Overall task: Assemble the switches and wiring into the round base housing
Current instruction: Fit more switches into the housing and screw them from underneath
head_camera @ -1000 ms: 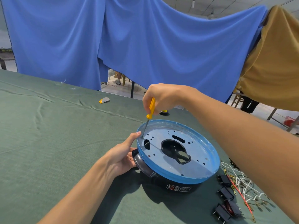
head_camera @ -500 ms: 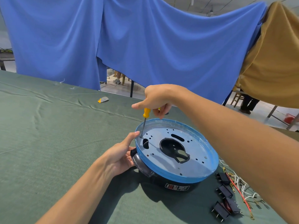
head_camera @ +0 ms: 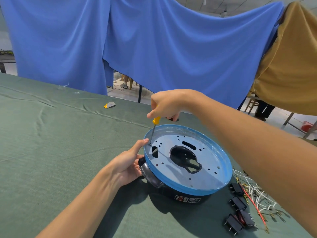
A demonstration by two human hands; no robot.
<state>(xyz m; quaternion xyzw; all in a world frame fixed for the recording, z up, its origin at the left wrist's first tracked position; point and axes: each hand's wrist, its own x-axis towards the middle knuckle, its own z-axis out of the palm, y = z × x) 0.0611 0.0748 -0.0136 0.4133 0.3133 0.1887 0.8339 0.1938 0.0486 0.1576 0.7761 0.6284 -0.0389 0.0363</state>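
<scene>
- While my right hand (head_camera: 164, 105) pinches the screwdriver (head_camera: 156, 120) handle from above, the shaft stands almost upright, its tip down in a hole at the far-left edge of the housing (head_camera: 171, 193).
- My left hand (head_camera: 127, 162) grips the housing's left side, forefinger up beside the tip; it is the nearer hand.
- Switches (head_camera: 238, 205) and wires (head_camera: 257, 194) lie loose at near right, not yet fitted.
- Since a second ago my right forefinger has uncurled; tip and left hand have stayed put.
</scene>
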